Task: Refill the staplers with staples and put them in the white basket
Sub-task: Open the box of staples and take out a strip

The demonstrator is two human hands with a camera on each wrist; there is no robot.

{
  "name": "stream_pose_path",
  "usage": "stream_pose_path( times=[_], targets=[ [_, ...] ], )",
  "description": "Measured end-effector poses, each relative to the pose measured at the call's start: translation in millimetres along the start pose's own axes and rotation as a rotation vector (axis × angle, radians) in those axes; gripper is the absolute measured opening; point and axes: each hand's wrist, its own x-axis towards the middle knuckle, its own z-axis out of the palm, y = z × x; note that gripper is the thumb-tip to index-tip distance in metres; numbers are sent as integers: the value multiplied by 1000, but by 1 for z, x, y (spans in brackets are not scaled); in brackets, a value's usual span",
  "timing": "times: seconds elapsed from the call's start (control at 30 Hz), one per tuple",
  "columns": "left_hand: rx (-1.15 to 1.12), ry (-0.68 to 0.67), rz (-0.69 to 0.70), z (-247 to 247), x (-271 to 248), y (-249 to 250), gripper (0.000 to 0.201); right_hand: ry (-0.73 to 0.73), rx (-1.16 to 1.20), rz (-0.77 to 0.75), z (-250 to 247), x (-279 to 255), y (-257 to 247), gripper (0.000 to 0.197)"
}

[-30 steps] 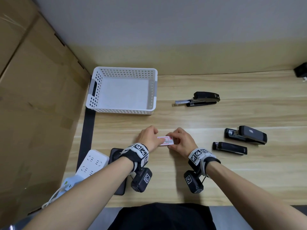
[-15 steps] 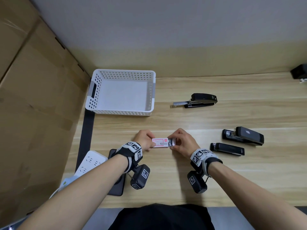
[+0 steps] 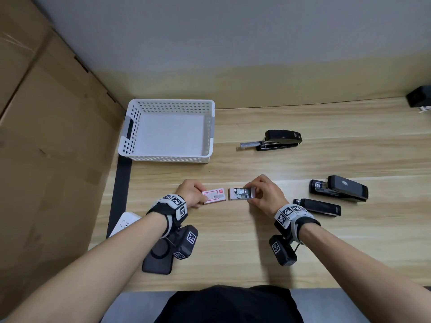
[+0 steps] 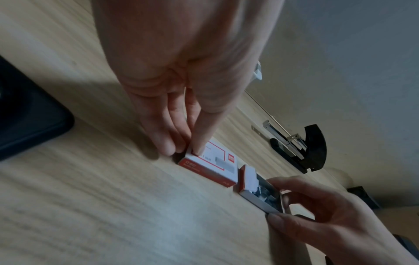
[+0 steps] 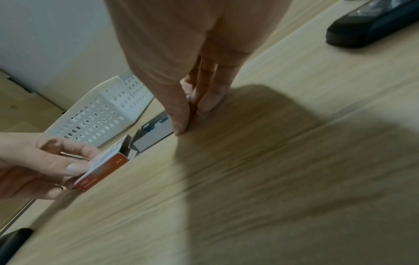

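My left hand [image 3: 191,192] pinches the red-and-white sleeve of a staple box [image 3: 215,196] [image 4: 211,165] [image 5: 103,169] on the wooden table. A small gap to its right, my right hand [image 3: 261,194] pinches the inner tray of staples [image 3: 241,194] [image 4: 260,193] [image 5: 154,134], pulled clear of the sleeve, with silver staples showing inside. The white basket [image 3: 168,157] [image 5: 106,111] stands empty at the back left. Three black staplers lie on the table: one with its magazine slid out [image 3: 278,139] [image 4: 301,148], one hinged open at the right [image 3: 339,191], one closed beside my right wrist [image 3: 318,207].
A cardboard wall [image 3: 46,148] runs along the left. A white power strip [image 3: 123,223] and a black flat device [image 3: 158,259] lie near my left forearm. A black object [image 3: 419,99] sits at the far right corner. Bare wood stretches between basket and staplers.
The staple box has come apart: my right hand drew the inner tray out to the right while my left hand held the sleeve. Both hands have moved apart.
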Motion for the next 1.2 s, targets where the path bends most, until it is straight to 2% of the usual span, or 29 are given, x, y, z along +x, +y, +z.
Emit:
stream_pose_path(
  times=[0.1, 0.17, 0.23, 0.3, 0.37, 0.43, 0.57, 0.73, 0.87, 1.0, 1.1, 1.2],
  targets=[
    [93, 23, 16, -2, -1, 4, 21, 15, -8, -5, -1, 0, -2, 40],
    [277, 94, 70, -4, -4, 9, 21, 61, -43, -19, -2, -1, -3, 38],
    [430, 174, 196, -1, -10, 17, 20, 134, -67, -37, -3, -3, -4, 24],
    [501, 190, 369, 6, -14, 25, 21, 174, -97, -56, -3, -4, -6, 7],
    [542, 144, 508, 17, -17, 33, 21, 169, -144, -77, -1, -2, -5, 3],
    [580, 99, 580, 31, -16, 40, 21, 147, -183, -96, 1, 1, -5, 7],
    [677, 45, 625, 54, -9, 40, 28, 94, -218, -78, 5, 5, -8, 9],
    [680, 58, 616, 61, -2, 34, 24, 95, -225, -45, 7, 6, -10, 7],
    [660, 47, 610, 58, -1, 34, 22, 166, -38, -19, 3, 3, -11, 6],
    [657, 12, 620, 55, 0, 38, 23, 206, 130, 116, -8, 5, -8, 8],
    [656, -4, 624, 54, 0, 44, 22, 198, 168, 194, -16, 8, -2, 7],
    [666, -12, 624, 54, 1, 48, 22, 195, 223, 184, -21, 12, 3, 9]
  ],
)
